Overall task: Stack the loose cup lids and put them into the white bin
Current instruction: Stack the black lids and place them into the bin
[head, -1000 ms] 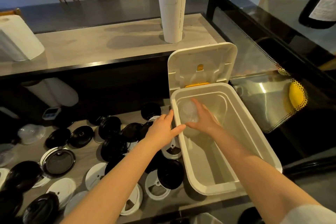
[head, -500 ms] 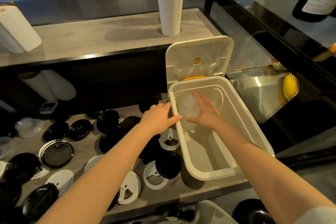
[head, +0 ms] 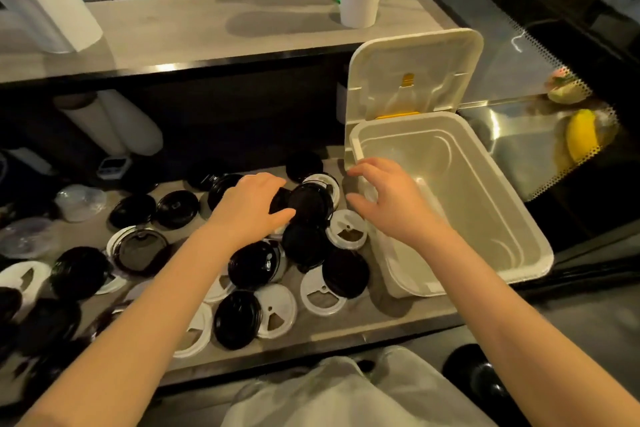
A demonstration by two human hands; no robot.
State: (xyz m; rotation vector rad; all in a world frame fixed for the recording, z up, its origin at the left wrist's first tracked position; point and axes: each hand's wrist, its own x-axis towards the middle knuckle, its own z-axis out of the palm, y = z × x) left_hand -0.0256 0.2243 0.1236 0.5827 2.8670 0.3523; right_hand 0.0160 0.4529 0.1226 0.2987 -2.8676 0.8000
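Many cup lids (head: 239,319) lie on the tabletop (head: 346,329), left of the white bin (head: 540,253). Your left hand (head: 249,215) holds a black lid (head: 310,204); right hand (head: 391,204) empty, fingers loose. Stack them flat.

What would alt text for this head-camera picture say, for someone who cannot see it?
A person's left hand grips a round black plastic cup lid among many loose black and white lids scattered on a grey counter. The right hand hovers open over the left rim of an open white plastic bin.
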